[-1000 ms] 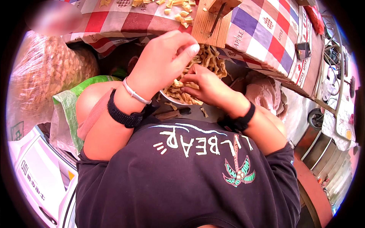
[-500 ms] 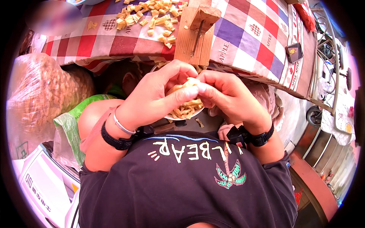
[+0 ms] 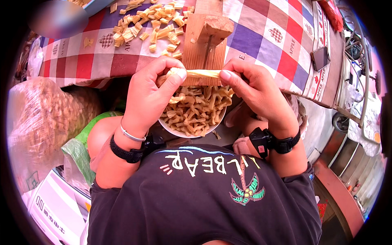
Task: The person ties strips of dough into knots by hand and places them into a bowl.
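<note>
A pale yellow strip [image 3: 203,73], looking like rolled tofu skin, is stretched sideways between my two hands. My left hand [image 3: 149,92] pinches its left end between thumb and fingers, with a bunched part of it at the thumb. The right end is pinched in my right hand [image 3: 258,90]. Just below the strip, a white bowl [image 3: 177,132] holds a heap of twisted yellowish strips [image 3: 194,110]. Directly beyond my hands stands a wooden stand [image 3: 190,45], with a thin upright blade [image 3: 208,48] fixed in it.
Short cut pale yellow pieces [image 3: 157,25] lie scattered on the checked tablecloth [image 3: 261,41], left of the stand. A phone [image 3: 320,58] rests near the table's right edge. A large clear bag [image 3: 51,114] of brownish-yellow pieces stands at my left. Part of a blue container [image 3: 98,6] shows far left.
My hands have moved apart and slightly away from me, so the strip is now drawn out straight between them. More of the bowl's contents is visible.
</note>
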The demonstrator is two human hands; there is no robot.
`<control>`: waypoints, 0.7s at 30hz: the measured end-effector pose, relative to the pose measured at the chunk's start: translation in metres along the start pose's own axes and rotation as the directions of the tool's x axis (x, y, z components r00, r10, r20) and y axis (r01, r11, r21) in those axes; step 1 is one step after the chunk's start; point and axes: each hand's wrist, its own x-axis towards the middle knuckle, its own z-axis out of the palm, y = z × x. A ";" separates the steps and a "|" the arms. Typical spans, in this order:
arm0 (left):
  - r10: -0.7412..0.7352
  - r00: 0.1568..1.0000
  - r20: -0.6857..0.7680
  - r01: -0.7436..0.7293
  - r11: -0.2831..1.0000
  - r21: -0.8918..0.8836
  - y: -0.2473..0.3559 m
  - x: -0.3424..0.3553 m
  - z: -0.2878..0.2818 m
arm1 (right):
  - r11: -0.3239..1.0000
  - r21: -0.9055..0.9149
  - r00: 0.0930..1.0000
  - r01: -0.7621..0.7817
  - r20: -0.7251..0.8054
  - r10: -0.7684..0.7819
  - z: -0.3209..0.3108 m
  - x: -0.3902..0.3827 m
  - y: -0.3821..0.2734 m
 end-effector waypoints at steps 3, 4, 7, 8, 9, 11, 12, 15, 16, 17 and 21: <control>-0.015 1.000 -0.023 0.015 1.000 0.013 -0.009 0.009 0.003 | 1.000 -0.015 1.000 -0.006 -0.021 0.006 0.000 0.008 0.009; -0.012 0.999 -0.035 0.013 1.000 0.017 -0.010 0.012 0.004 | 1.000 -0.021 1.000 -0.009 -0.022 0.009 0.000 0.011 0.011; -0.038 0.997 -0.061 0.042 0.997 0.058 -0.013 0.019 0.007 | 0.994 -0.106 0.999 -0.018 -0.038 0.014 -0.004 0.016 0.012; -0.046 0.997 -0.064 0.050 0.997 0.061 -0.014 0.020 0.008 | 0.994 -0.104 0.999 -0.016 -0.052 0.011 -0.003 0.017 0.013; -0.053 0.996 -0.067 0.057 0.996 0.064 -0.015 0.022 0.009 | 0.995 -0.101 0.998 -0.013 -0.066 0.006 -0.002 0.018 0.013; 0.009 0.997 -0.076 0.003 0.989 0.149 -0.016 0.025 0.011 | 0.985 -0.174 0.993 0.020 -0.113 -0.040 -0.001 0.019 0.014; 0.076 0.994 -0.074 -0.057 0.972 0.229 -0.017 0.026 0.013 | 0.967 -0.250 0.986 0.045 -0.142 -0.083 -0.001 0.020 0.016; 0.154 0.985 -0.071 -0.098 0.856 0.508 -0.018 0.031 0.021 | 0.871 -0.484 0.939 0.083 -0.255 -0.232 0.011 0.032 0.035; 0.193 0.976 -0.104 -0.103 0.824 0.558 -0.020 0.031 0.022 | 0.824 -0.561 0.911 0.085 -0.291 -0.292 0.014 0.035 0.038; 0.194 0.976 -0.101 -0.123 0.868 0.482 -0.016 0.028 0.023 | 0.835 -0.546 0.926 0.070 -0.275 -0.258 0.012 0.028 0.035; 0.113 0.993 -0.023 -0.112 0.993 0.021 -0.009 0.009 0.010 | 0.994 0.063 0.983 -0.094 -0.153 0.103 0.001 0.011 0.016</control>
